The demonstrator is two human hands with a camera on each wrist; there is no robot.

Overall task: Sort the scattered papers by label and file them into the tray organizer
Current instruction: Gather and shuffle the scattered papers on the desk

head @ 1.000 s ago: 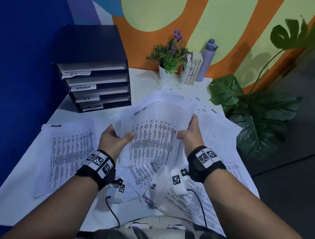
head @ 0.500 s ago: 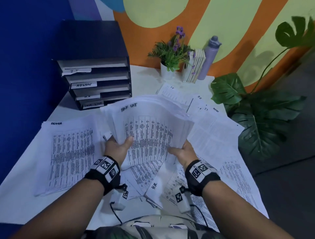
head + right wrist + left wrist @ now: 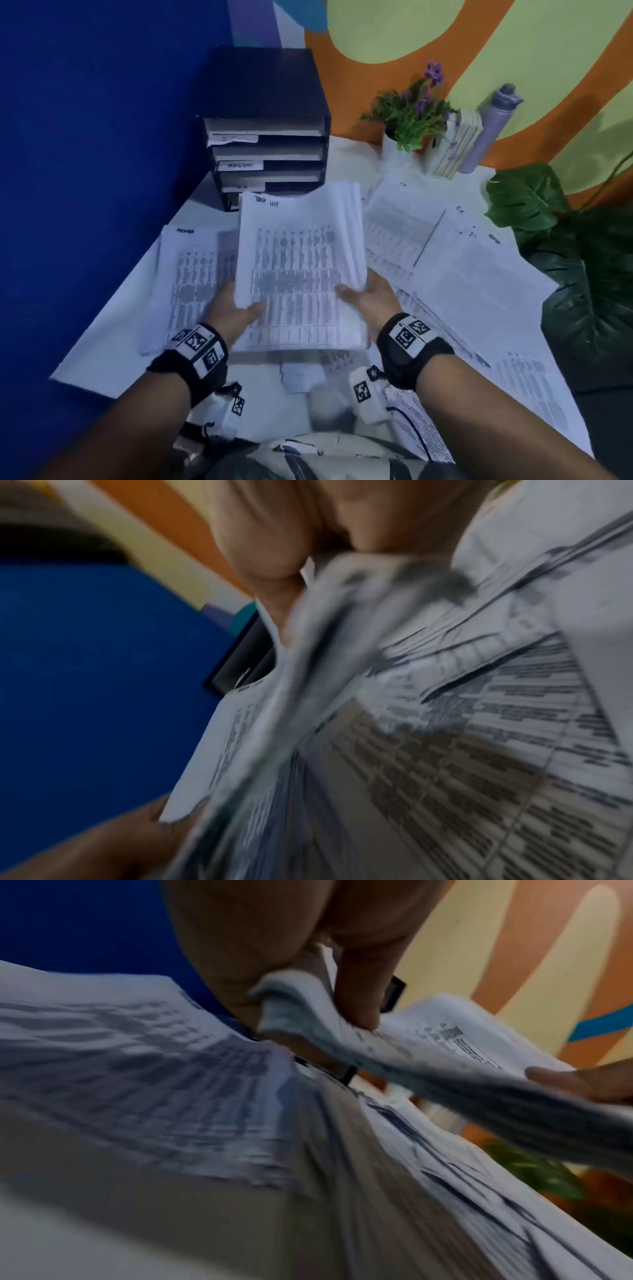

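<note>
Left hand [image 3: 230,310]: grip clamped on the near-left edge of a thick stack of white printed sheets [image 3: 297,270], thumb on top, fingers underneath; the left wrist view shows the thumb pressing the curled corner of the stack [image 3: 308,1010]. Right hand [image 3: 368,298]: grip on the near-right edge of the same stack, thumb on the top sheet, remaining fingers hidden beneath the paper. Right wrist view heavily blurred; only the stack edge against the palm [image 3: 308,631] is legible.

Stack is held above the white counter [image 3: 113,349], tilted so its far edge rises toward the black four-tier tray organizer [image 3: 267,137]. Top sheet carries a printed table and a handwritten heading at its far-left corner; the wording is too smeared to read. Sheets fan apart along the right side.

On the counter, just left of the stack: a pile of printed sheets with a handwritten corner label [image 3: 191,274], lying flat. To the right: loose printed sheets [image 3: 462,270], overlapping, spread out to the counter's right edge.

Organizer sits at the far-left corner of the counter against the blue wall; white label strips on its tiers, text unreadable.
</note>
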